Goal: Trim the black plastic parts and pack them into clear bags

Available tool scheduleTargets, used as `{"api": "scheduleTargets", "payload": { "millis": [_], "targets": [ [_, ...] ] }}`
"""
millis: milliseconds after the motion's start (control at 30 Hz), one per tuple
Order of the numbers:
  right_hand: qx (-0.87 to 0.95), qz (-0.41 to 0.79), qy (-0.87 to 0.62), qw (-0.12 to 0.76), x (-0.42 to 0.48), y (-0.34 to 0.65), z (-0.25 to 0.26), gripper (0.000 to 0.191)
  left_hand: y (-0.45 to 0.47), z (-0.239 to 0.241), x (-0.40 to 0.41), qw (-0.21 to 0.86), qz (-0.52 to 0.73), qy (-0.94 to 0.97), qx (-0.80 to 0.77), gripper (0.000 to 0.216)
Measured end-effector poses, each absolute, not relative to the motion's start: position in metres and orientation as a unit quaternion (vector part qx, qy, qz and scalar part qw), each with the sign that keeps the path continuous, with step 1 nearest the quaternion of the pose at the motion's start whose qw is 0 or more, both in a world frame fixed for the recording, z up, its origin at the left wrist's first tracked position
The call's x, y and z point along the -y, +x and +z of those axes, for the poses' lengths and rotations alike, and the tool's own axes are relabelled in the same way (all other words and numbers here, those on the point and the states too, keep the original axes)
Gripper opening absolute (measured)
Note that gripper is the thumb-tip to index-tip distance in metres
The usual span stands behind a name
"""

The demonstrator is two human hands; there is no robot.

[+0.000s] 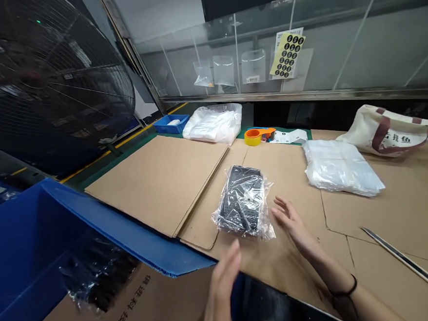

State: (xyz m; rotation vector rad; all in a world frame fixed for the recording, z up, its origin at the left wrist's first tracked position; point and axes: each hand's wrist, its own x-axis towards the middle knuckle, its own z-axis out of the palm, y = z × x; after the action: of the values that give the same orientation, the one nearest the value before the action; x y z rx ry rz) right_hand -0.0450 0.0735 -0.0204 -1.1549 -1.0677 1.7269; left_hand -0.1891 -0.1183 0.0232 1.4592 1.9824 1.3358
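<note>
Left hand [223, 292] and right hand [289, 221] (grips apart) flank one bagged black item [242, 202].

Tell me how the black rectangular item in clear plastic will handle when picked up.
The black rectangular item looks stiff, since its edges stay straight under the wrap. Its flat shape suggests it would slide rather than roll. The loose, crinkled clear plastic will probably feel slippery; its weight cannot be judged here.

Open right hand [289, 221] beside plastic-wrapped black item [243, 202]
</note>
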Motion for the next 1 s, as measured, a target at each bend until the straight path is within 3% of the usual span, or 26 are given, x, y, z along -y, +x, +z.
{"api": "scheduleTargets", "payload": {
  "millis": [167,233,300,433,667,733,833,1000],
  "targets": [
    [0.361,0.749,-0.415,0.370,-0.088,-0.047,-0.032,0.053,-0.193,0.049,0.007,0.153,0.438,0.414,-0.783,0.070],
    [0.348,0.762,-0.407,0.365,-0.091,-0.048,-0.033,0.049,-0.216,0.046,-0.029,0.227,0.428,0.348,-0.803,0.074],
    [0.344,0.780,-0.389,0.349,-0.095,-0.050,-0.031,0.044,-0.236,0.039,-0.050,0.307,0.419,0.346,-0.781,0.064],
    [0.361,0.814,-0.344,0.297,-0.107,-0.059,-0.021,0.036,-0.250,0.027,-0.061,0.434,0.406,0.356,-0.721,0.053],
    [0.397,0.819,-0.325,0.256,-0.121,-0.060,-0.014,0.030,-0.218,0.005,-0.038,0.431,0.487,0.344,-0.678,0.066],
    [0.419,0.817,-0.299,0.260,-0.114,-0.050,-0.010,0.037,-0.207,-0.003,-0.024,0.420,0.518,0.337,-0.665,0.073],
    [0.469,0.794,-0.259,0.288,-0.100,-0.029,-0.005,0.062,-0.193,-0.013,0.003,0.402,0.561,0.364,-0.626,0.083],
    [0.716,0.605,-0.167,0.307,-0.078,0.007,-0.018,0.081,-0.178,-0.033,0.048,0.430,0.522,0.349,-0.649,0.077]
  ]
}}
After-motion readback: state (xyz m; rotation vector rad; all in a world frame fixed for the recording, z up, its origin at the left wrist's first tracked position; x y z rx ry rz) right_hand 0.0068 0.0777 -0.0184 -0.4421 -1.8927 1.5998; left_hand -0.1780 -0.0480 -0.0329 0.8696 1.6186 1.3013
